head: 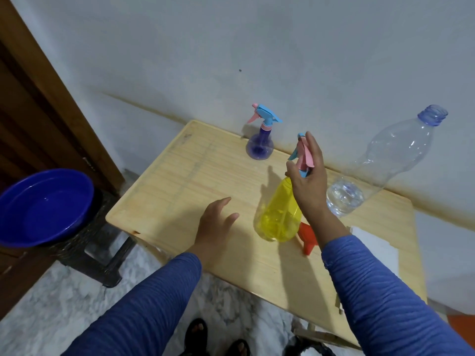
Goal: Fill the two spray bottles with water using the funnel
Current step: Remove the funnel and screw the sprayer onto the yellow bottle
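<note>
A blue basin point(43, 206) holding water sits on a dark stool point(102, 258) just off the table's left edge, beside a brown door point(38, 111). The wooden table point(180, 176) stands against a pale wall point(282, 47), over a marbled floor point(64, 299).

The left hand point(213, 227) hovers over the table's front-left part, palm down, fingers loosely spread and grasping nothing; whether it touches the wood cannot be told. Its sleeve point(149, 304) is blue.

At the back edge, near the wall, a purple spray bottle point(259, 142) stands upright with its blue and pink trigger head screwed on.

Toward the middle of the table stands the yellow spray bottle point(279, 217), clear-walled, its own blue and pink head in place. The right hand point(307, 176) is at that head from the right side: the thumb and fingers are curled round the collar below the trigger, with the index finger reaching up along the pink trigger.

A red funnel point(307, 238) lies on the table just beside the yellow bottle's base, on its right, partly behind the right forearm.

Further right, near the back edge, a large clear water bottle point(380, 165) stands uncapped, with a little water in its bottom. A white sheet point(375, 242) lies by the right edge, in front of it.
</note>
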`<state>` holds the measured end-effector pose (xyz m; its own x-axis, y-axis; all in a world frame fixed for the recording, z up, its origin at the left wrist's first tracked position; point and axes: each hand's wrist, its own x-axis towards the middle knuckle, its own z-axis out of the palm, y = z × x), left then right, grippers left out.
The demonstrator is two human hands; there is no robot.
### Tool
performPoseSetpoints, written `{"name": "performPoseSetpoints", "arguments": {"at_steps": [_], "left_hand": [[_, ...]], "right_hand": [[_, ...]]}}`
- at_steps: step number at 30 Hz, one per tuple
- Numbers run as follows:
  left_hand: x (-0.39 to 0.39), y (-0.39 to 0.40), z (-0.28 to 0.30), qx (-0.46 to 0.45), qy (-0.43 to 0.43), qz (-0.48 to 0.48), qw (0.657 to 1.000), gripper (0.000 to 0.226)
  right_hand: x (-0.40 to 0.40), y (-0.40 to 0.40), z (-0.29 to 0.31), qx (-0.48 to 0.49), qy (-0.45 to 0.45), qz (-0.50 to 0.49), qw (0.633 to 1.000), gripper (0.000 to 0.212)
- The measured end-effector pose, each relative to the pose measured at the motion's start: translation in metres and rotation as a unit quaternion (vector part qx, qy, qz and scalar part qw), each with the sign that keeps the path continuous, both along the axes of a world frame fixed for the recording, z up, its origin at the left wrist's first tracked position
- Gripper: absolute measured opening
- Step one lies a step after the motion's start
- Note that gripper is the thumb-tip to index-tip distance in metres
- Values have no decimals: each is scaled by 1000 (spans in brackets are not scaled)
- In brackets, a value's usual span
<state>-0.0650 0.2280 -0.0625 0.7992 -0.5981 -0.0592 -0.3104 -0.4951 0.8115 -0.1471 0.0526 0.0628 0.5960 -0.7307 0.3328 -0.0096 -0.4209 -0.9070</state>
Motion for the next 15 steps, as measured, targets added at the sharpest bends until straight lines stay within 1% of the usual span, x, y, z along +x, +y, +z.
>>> {"name": "performPoseSetpoints", "arguments": {"at_steps": [2,4,8,11,13,15], "left_hand": [[14,13,-7,30,-28,15,999,49],[25,23,-16,81,-66,27,994,55],[27,37,-31,205,-85,40,974,55],[19,36,-38,236,-120,38,964,58],[15,34,-38,245,-132,58,959,66],[13,32,-39,249,-151,79,953,74]], "right_hand": [[5,-1,6,50,-16,28,998,71],[7,-4,9,105,-29,47,993,70],[9,-8,5,195,-19,92,976,59],[12,-14,1,261,-8,118,958,50],[14,-18,-1,299,9,143,943,48],[15,-22,-6,352,21,183,918,46]]}}
